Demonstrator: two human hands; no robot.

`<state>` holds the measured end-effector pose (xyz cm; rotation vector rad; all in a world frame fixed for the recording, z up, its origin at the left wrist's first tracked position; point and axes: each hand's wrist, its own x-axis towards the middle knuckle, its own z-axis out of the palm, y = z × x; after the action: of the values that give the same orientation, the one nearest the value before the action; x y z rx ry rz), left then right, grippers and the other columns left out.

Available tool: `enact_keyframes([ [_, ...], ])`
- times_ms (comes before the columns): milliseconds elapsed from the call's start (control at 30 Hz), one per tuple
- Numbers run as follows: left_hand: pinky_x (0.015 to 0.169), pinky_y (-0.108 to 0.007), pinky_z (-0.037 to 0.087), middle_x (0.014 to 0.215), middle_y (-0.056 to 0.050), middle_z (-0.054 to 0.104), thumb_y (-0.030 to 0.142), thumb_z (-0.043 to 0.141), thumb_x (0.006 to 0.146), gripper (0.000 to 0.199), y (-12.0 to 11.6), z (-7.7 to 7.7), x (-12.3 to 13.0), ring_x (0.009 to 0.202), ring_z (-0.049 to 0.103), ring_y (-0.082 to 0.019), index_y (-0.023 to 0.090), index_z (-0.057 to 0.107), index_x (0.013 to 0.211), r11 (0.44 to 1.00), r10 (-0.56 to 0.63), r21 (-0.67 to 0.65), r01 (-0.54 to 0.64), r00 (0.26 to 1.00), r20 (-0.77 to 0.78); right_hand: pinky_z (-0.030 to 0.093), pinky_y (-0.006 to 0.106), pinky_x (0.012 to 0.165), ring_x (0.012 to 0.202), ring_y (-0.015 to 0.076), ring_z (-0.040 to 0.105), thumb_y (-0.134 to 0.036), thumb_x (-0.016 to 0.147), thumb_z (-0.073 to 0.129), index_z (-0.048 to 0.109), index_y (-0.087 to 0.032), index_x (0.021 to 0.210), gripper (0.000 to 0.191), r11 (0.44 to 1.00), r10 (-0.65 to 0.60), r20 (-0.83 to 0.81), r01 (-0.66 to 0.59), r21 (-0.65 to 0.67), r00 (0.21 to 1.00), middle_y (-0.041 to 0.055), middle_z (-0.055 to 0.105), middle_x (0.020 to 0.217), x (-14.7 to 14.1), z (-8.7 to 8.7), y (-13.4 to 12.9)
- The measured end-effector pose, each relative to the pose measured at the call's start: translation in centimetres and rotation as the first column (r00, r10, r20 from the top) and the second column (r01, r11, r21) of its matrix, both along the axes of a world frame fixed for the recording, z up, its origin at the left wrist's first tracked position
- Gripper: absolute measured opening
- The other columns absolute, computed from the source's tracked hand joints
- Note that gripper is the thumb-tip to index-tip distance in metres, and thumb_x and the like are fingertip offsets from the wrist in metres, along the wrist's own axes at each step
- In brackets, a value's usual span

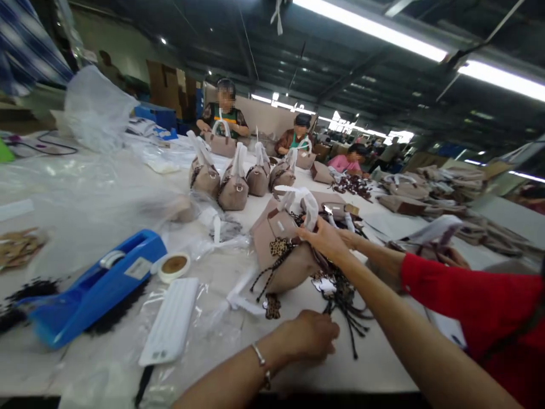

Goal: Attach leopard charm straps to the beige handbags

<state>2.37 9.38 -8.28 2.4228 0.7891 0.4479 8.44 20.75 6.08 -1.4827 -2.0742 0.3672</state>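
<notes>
A beige handbag (293, 270) stands tilted on the table in front of me, its handles (309, 207) wrapped in white. My right hand (327, 243) grips its upper edge, close to the handle base. From the bag's front hang a leopard-print charm (279, 246) and dark braided cords; another leopard-print charm (273, 307) lies at its lower edge. My left hand (313, 335), with a bracelet on the wrist, is low over the table, apart from the bag. Its fingers are curled, and what they may hold is hidden. Beside it lies a bunch of dark cords (351, 309).
At left lie a blue tape dispenser (100, 287), a tape roll (174, 266), a white flat device (170, 321) and clear plastic. Several handbags (234, 187) stand behind. A co-worker's red sleeve (460, 292) reaches in from the right; other people sit across the table.
</notes>
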Motion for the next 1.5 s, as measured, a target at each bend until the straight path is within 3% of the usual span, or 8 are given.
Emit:
enact_keyframes([
  [200,0.076,-0.028,0.052,0.098,-0.004,0.071,0.024,0.057,0.086,0.021,-5.9,1.9,-1.9,0.088,0.067,-0.020,0.024,0.062,0.106,0.996,0.026,0.084,-0.026,1.000,-0.003,0.043,0.031,0.073,0.084,0.0244,0.063,-0.035,0.091,0.048,0.060,-0.014,0.098,0.024,0.980,-0.094,0.097,0.075,0.184,0.991,0.0124,0.069,0.091,1.4,1.4,0.6],
  [333,0.080,-0.026,0.051,0.090,-0.002,0.069,0.020,0.049,0.090,0.016,-7.3,0.7,-5.0,0.087,0.065,-0.017,0.023,0.065,0.093,0.942,0.324,0.059,-0.330,0.941,0.094,0.041,0.034,0.078,0.090,0.0285,0.062,-0.037,0.094,0.044,0.055,-0.015,0.103,0.026,0.968,-0.136,0.106,0.109,0.226,0.985,0.0160,0.067,0.095,2.7,1.2,0.1],
  [467,0.078,-0.030,0.051,0.085,-0.004,0.066,0.019,0.045,0.091,0.019,-6.6,-0.3,-7.4,0.084,0.064,-0.019,0.021,0.063,0.085,0.771,0.624,0.059,-0.634,0.770,0.131,0.040,0.035,0.080,0.093,0.0285,0.061,-0.036,0.094,0.044,0.054,-0.016,0.100,0.023,0.978,-0.137,0.021,0.132,0.162,0.990,0.0157,0.066,0.099,4.0,-0.7,-1.7],
  [733,0.094,-0.044,0.049,0.115,-0.009,0.062,0.019,0.055,0.084,0.026,-2.3,1.1,-4.9,0.110,0.058,-0.026,0.022,0.058,0.109,0.793,0.545,0.185,-0.580,0.812,0.208,0.045,0.028,0.070,0.074,0.0177,0.061,-0.038,0.092,0.045,0.061,-0.018,0.090,0.026,0.988,-0.151,-0.152,0.150,-0.023,0.977,0.0042,0.068,0.081,3.9,0.1,-1.3],
  [967,0.097,-0.046,0.048,0.110,-0.008,0.064,0.024,0.050,0.084,0.026,0.6,1.1,-7.7,0.109,0.060,-0.025,0.019,0.058,0.109,0.697,0.678,0.102,-0.710,0.699,0.230,0.053,0.025,0.068,0.097,0.0182,0.062,-0.043,0.080,0.063,0.058,-0.019,0.120,0.046,0.957,0.177,-0.498,-0.266,-0.113,0.849,0.0067,0.066,0.113,8.6,0.8,-3.7],
  [1133,0.095,-0.044,0.050,0.104,-0.007,0.068,0.030,0.049,0.086,0.022,-1.3,0.1,-8.8,0.104,0.064,-0.025,0.021,0.062,0.102,0.656,0.714,0.053,-0.753,0.641,0.280,0.050,0.031,0.081,0.090,0.0186,0.064,-0.030,0.090,0.044,0.067,-0.017,0.100,0.028,0.987,-0.160,-0.058,0.159,-0.030,0.985,0.0068,0.070,0.097,13.8,-1.8,-3.8],
  [1267,0.087,-0.040,0.054,0.098,-0.005,0.069,0.031,0.048,0.088,0.019,-2.5,-0.5,-8.3,0.095,0.067,-0.023,0.022,0.063,0.097,0.659,0.723,-0.011,-0.752,0.630,0.284,0.049,0.029,0.076,0.083,0.0210,0.066,-0.022,0.076,0.063,0.070,-0.017,0.084,0.012,0.984,-0.058,0.180,0.087,-0.157,0.982,0.0046,0.073,0.082,14.6,-5.4,-4.3],
  [1500,0.096,-0.042,0.050,0.116,-0.008,0.062,0.024,0.050,0.088,0.022,-2.3,1.2,-6.2,0.112,0.059,-0.023,0.023,0.057,0.109,0.628,0.676,0.086,-0.774,0.597,0.433,0.050,0.034,0.083,0.100,0.0299,0.066,-0.026,0.073,0.070,0.069,-0.015,0.104,0.033,0.967,0.076,0.410,0.033,-0.252,0.909,0.0163,0.069,0.108,9.2,-8.3,-4.1],
])
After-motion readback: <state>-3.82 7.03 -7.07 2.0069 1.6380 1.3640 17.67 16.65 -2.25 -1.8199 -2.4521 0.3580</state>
